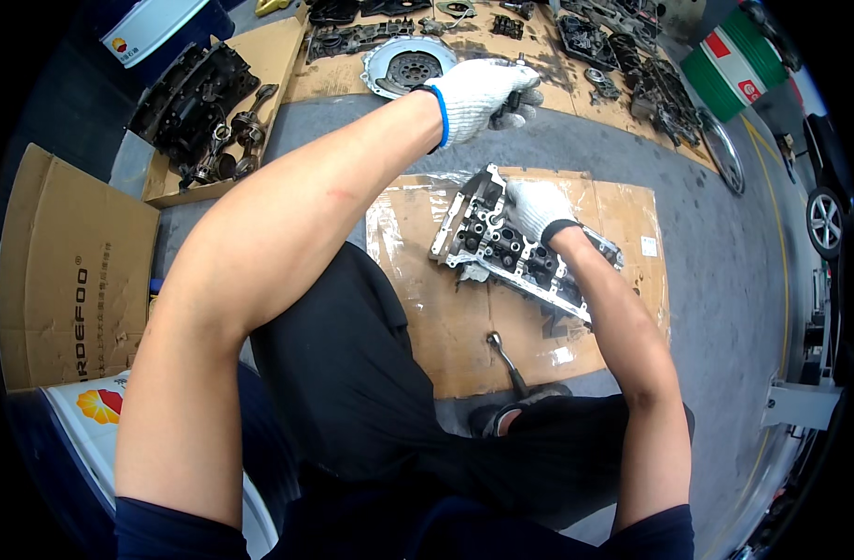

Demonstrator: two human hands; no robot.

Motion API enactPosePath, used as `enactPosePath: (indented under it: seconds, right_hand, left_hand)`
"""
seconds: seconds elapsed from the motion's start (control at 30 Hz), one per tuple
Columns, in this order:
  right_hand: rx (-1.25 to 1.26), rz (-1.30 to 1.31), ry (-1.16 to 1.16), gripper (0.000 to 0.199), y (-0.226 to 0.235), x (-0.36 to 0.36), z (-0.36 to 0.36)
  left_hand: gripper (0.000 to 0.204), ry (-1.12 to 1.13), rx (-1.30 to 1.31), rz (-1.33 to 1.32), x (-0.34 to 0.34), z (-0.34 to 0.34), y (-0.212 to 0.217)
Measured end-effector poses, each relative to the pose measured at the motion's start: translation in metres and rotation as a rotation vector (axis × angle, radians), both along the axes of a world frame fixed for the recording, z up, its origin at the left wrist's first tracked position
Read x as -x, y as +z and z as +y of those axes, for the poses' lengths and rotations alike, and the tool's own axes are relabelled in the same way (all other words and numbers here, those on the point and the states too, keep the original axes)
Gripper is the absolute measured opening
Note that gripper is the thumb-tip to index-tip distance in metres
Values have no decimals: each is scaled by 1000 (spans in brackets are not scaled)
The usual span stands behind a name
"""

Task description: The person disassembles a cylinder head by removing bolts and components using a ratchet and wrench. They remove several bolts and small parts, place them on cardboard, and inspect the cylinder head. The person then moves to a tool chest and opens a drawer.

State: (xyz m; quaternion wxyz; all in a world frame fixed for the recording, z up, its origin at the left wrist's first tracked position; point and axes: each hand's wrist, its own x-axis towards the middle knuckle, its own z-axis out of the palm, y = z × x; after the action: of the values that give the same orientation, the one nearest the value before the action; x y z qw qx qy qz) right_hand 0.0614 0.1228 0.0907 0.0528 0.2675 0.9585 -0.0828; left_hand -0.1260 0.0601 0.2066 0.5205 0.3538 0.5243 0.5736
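Note:
My left hand (pixel 487 101), in a white knit glove with a blue cuff, is raised beyond the cylinder head (pixel 520 257). Its fingers are curled around something small and dark that I cannot make out; a small metal tip pokes up above them. The cylinder head, silver metal with dark ports, lies tilted across a flattened cardboard sheet (pixel 417 327). My gloved right hand (pixel 541 211) is closed and rests on its far side; the fingertips are hidden, and so is anything in them. A ratchet wrench (pixel 506 359) lies on the near part of the cardboard, close to my foot.
Far ahead, a round flywheel plate (pixel 378 71) and several dark engine parts (pixel 585 39) lie on more cardboard. An open box with an engine block (pixel 189 107) and connecting rods (pixel 223 140) stands left. Drums (pixel 739 61) and a car wheel (pixel 824 222) are around.

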Motion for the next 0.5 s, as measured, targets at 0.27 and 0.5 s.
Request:
enactPosePath:
  seconds: [0.27,0.5]
  right_hand:
    - [-18,18,19,19,-1,-7,3]
    - [-74,1,68,16,1,-5,1]
  left_hand:
    - [31,20,0,-22,1,0,0]
    - [30,19,30,-28,3,1,2]
